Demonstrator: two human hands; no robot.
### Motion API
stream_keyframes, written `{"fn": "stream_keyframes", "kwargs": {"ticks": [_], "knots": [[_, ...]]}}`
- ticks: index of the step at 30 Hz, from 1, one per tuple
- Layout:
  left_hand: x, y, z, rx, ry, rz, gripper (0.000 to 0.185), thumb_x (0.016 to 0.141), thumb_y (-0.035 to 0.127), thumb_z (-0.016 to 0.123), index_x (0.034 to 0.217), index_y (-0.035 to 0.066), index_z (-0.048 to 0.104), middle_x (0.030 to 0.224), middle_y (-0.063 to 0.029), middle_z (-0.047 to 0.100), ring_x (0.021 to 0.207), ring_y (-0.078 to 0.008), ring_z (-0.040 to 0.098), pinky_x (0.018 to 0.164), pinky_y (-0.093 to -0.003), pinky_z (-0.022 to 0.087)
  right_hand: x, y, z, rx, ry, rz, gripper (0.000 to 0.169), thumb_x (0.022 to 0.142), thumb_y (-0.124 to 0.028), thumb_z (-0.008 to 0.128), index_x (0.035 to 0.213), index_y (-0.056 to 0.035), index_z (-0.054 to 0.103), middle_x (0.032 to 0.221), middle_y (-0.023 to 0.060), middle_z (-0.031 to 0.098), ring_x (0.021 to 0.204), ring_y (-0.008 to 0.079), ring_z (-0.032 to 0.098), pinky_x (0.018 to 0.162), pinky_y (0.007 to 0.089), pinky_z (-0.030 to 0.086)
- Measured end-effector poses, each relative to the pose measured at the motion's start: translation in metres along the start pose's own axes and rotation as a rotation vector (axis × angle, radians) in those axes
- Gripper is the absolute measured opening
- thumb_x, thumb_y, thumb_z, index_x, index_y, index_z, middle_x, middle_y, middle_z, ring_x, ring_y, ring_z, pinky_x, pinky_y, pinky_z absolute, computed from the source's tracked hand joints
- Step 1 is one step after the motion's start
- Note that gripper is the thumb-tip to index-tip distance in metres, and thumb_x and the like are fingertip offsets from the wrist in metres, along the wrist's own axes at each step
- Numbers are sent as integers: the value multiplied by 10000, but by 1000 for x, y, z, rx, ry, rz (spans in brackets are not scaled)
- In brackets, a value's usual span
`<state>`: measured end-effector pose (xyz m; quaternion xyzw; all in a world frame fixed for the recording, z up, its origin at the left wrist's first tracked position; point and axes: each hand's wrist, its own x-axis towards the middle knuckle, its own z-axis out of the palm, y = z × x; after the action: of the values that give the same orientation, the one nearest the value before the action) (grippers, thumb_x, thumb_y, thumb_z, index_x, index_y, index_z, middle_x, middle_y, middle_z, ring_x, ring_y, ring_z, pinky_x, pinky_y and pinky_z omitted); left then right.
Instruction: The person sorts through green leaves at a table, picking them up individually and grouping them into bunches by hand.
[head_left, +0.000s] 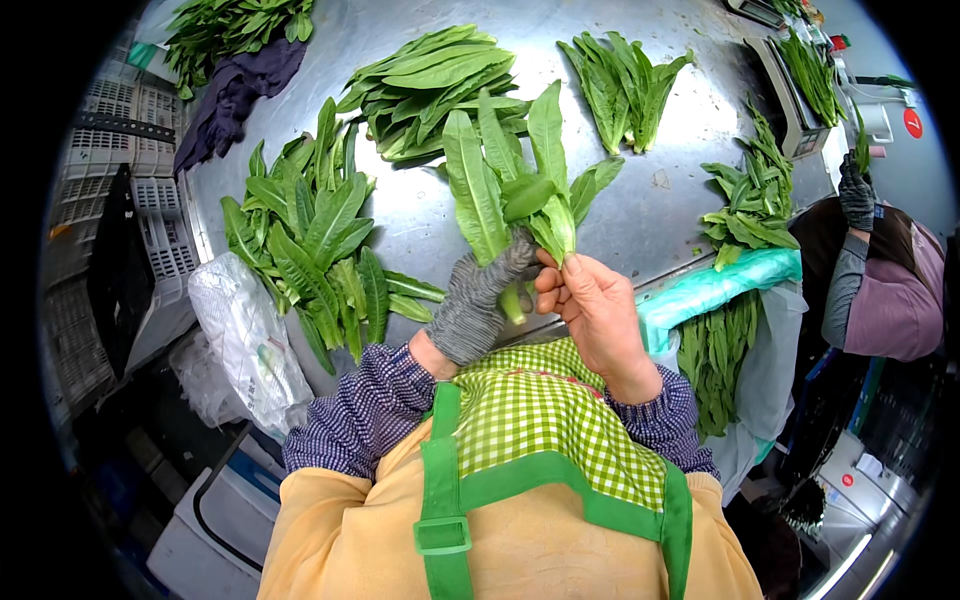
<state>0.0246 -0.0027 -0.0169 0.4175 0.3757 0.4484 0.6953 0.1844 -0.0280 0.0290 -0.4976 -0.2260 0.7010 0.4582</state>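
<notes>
In a grey knitted glove, my left hand (480, 296) grips leafy green stems, one stem end sticking out below it. My bare right hand (596, 311) pinches the pale base of a leafy green sprig (553, 217) between thumb and fingers, right beside the glove. Their leaves point away from me over the metal table (645, 217). A loose heap of leafy greens (322, 225) lies to the left. Beyond my hands is a stack of long green leaves (435, 82), and a small bunch (630, 90) lies to its right.
A digital scale (795, 105) holding greens stands at the back right, near a co-worker's gloved hand (856, 191). Trimmed greens (750, 195) lie by a bag-lined container (720, 285) at the right edge. A dark cloth (240, 97), white plastic bag (244, 330) and plastic crates (157, 217) are left.
</notes>
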Motion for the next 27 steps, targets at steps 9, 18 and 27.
{"fn": "stream_keyframes", "kwargs": {"ticks": [9, 18, 27], "knots": [[9, -4, -35, -613, 497, -147, 361, 945, 242, 633, 1249, 67, 552, 1016, -53, 643, 919, -171, 645, 678, -266, 558, 1, 2, -11, 308, 94, -80, 381, 1040, -256, 449, 1195, 71, 569, 857, 53, 598, 698, 132, 552, 705, 290, 491], [-5, -23, -4, -95, -108, 199, 367, 935, 36, 595, 1296, 84, 550, 1236, -80, 607, 1096, -200, 604, 905, -298, 521, -4, 6, -1, -339, -100, 0, 358, 1006, -271, 508, 1067, 56, 638, 799, 70, 648, 658, 129, 589, 629, 251, 480], [2, -16, -8, -388, -99, -198, 390, 914, -30, 596, 1278, 110, 580, 1249, -82, 612, 1132, -209, 588, 953, -324, 504, 4, 13, -4, -747, 99, -292, 187, 959, -149, 622, 1000, 34, 626, 820, 40, 648, 694, 81, 605, 619, 217, 473]]}}
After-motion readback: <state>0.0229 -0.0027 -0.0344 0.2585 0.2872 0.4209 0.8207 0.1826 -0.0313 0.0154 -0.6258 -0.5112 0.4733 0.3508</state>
